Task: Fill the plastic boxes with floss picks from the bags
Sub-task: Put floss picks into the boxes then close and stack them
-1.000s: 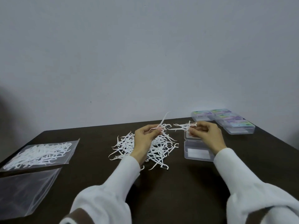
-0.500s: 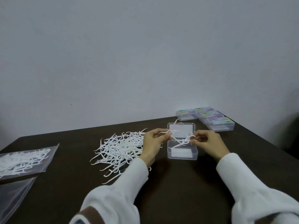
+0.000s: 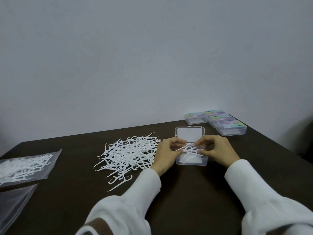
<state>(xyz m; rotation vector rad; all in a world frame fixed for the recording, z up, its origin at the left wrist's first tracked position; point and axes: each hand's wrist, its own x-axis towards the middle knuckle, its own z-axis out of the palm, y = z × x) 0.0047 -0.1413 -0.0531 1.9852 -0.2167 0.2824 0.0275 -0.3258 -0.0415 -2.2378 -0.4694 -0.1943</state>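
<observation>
Currently both hands — left hand (image 3: 166,152), right hand (image 3: 216,150) — pinch one small bundle of floss picks (image 3: 189,149) just above the open box (image 3: 191,160) on the table (image 3: 186,192). Advice: align picks parallel, lower flat, release together — stray tips could catch the rim.

Dark table (image 3: 186,192): floss picks (image 3: 130,153), boxes (image 3: 232,129), bags (image 3: 25,165).

I am wearing a white, soft-looking top with long sleeves, one reaching to my left hand (image 3: 166,154) and one to my right hand (image 3: 218,150). A brown band is showing across the left sleeve (image 3: 128,204) near the bottom edge, and the right sleeve (image 3: 264,192) is bunching in loose folds.
</observation>
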